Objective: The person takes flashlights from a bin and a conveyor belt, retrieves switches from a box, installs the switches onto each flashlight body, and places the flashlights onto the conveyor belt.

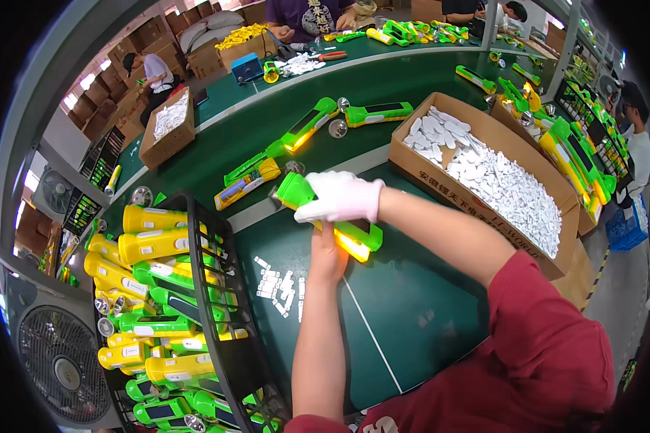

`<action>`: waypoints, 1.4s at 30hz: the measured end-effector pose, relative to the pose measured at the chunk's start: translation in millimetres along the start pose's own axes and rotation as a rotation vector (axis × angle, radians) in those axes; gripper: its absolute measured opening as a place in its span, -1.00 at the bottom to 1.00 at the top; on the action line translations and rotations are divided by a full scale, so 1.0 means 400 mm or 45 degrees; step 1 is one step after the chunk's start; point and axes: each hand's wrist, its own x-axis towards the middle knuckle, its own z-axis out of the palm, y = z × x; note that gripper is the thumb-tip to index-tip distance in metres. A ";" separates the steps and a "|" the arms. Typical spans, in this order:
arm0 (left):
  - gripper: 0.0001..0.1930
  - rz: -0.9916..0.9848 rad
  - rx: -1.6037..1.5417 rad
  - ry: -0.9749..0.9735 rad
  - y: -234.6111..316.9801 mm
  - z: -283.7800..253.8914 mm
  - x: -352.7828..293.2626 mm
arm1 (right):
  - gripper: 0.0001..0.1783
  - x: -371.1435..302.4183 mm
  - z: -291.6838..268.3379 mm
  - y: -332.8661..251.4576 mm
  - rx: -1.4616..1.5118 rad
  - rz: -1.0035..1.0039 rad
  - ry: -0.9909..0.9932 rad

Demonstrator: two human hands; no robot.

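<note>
In front of me, above the green work table, I hold a green and yellow flashlight (294, 190) with a lit strip along its side. My right hand (339, 196), in a white glove with a pink cuff, is closed around it near the head. From below, my bare left hand (328, 254) grips its body; the fingers are partly hidden behind the flashlight. Left of my left forearm, small white plastic pieces (271, 285) lie scattered on the table. Just beyond my hands, flashlights with a yellow body (247, 183) and a lit green body (308, 124) lie on the belt.
A black crate (217, 289) full of yellow and green flashlights stands at the left. An open cardboard box (455, 184) of white plastic parts sits at the right. A fan (67, 364) stands at the far left. Across the green belt (267, 119), other people work.
</note>
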 end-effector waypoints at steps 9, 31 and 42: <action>-0.45 0.000 -0.143 0.223 0.006 -0.015 0.013 | -0.42 -0.162 0.118 0.046 -0.121 -0.122 0.481; -0.51 0.096 0.000 0.320 0.017 -0.031 0.013 | -0.42 -0.143 0.183 0.083 -0.226 -0.232 0.633; -0.45 0.133 0.038 0.324 0.027 0.012 0.009 | -0.43 -0.147 0.205 0.086 -0.183 -0.275 0.833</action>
